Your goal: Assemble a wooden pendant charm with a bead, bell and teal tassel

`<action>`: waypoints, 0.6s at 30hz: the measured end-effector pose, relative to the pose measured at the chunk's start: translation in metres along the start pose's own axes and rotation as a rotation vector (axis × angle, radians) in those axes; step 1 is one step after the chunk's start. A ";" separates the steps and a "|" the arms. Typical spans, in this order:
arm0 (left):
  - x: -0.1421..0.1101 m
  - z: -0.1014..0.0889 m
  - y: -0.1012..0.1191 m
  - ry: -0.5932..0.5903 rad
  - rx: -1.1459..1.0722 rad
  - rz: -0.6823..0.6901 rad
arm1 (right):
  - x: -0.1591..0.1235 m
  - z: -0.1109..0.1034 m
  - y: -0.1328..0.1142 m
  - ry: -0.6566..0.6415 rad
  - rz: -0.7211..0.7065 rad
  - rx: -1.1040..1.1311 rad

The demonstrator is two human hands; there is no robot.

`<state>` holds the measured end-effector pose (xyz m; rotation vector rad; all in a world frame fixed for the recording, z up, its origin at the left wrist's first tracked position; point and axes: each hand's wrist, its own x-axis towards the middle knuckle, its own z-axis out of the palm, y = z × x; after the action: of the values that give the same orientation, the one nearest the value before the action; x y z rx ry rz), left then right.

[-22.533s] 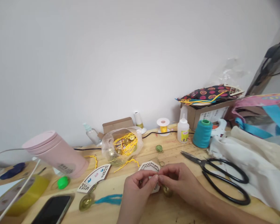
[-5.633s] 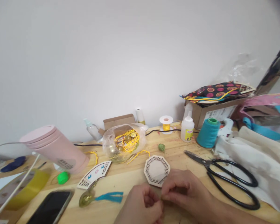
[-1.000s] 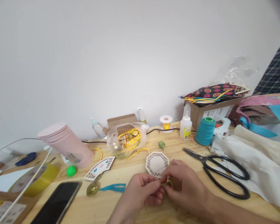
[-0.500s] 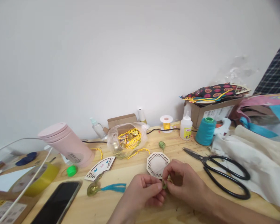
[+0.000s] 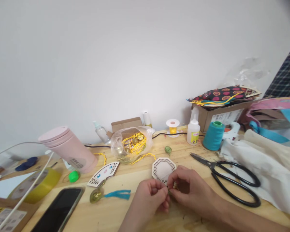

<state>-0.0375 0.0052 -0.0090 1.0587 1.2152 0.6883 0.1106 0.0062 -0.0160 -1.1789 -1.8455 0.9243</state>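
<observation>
My left hand (image 5: pixel 152 196) and my right hand (image 5: pixel 188 186) meet low in the middle, thumbs and fingertips pinched together. Between the fingertips is a small olive-green piece, almost wholly hidden now; its kind cannot be made out. Just beyond the fingers lies an octagonal wooden lattice frame (image 5: pixel 162 170) with a pale centre and a yellow cord (image 5: pixel 143 157) at its upper left. A green knotted bead (image 5: pixel 168 149) rests behind it. To the left are a fan-shaped wooden piece (image 5: pixel 103 174) and a brassy round ornament (image 5: pixel 95 195) with a blue tassel (image 5: pixel 118 194).
Black-handled scissors (image 5: pixel 214 165) lie to the right, near a teal thread cone (image 5: pixel 213 137) and a glue bottle (image 5: pixel 193 132). A plastic bag (image 5: pixel 116 141) of bells and yellow cords sits behind. Leftward are a pink tumbler (image 5: pixel 70 148), a phone (image 5: pixel 59 209) and yellow tape (image 5: pixel 47 183).
My left hand has shifted slightly right, its fingers curled closer to the right fingertips. The green piece, visible before between them, is now mostly covered.
</observation>
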 end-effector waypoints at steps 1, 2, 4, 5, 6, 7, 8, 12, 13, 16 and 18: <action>0.000 0.001 0.001 0.007 0.006 0.002 | -0.001 0.000 0.000 0.003 -0.001 0.002; -0.001 0.002 0.002 0.015 0.009 0.002 | -0.001 0.001 0.001 0.009 -0.001 0.004; -0.002 0.003 0.003 0.036 0.007 -0.002 | -0.002 0.002 0.001 0.011 0.013 0.030; -0.002 0.003 0.004 0.043 0.003 -0.003 | -0.002 0.002 0.001 0.004 0.028 0.056; -0.002 0.004 0.004 0.048 -0.001 -0.004 | -0.001 0.002 0.002 -0.006 0.044 0.089; -0.002 0.004 0.005 0.050 -0.003 -0.002 | -0.001 0.002 0.003 -0.017 0.062 0.130; -0.002 0.004 0.005 0.051 -0.002 0.004 | 0.000 0.002 0.004 -0.030 0.082 0.173; -0.002 0.005 0.004 0.031 0.009 0.027 | 0.003 0.001 0.005 -0.099 0.144 0.299; -0.002 0.005 0.004 0.019 0.015 0.023 | 0.003 0.000 0.005 -0.116 0.157 0.313; -0.004 0.005 0.003 -0.039 0.039 -0.007 | 0.003 -0.003 0.004 -0.162 0.174 0.334; -0.005 0.005 0.002 -0.086 0.039 -0.028 | 0.002 -0.005 0.003 -0.190 0.174 0.348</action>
<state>-0.0342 0.0003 -0.0052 1.0913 1.1710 0.5937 0.1158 0.0099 -0.0163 -1.0731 -1.6534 1.4348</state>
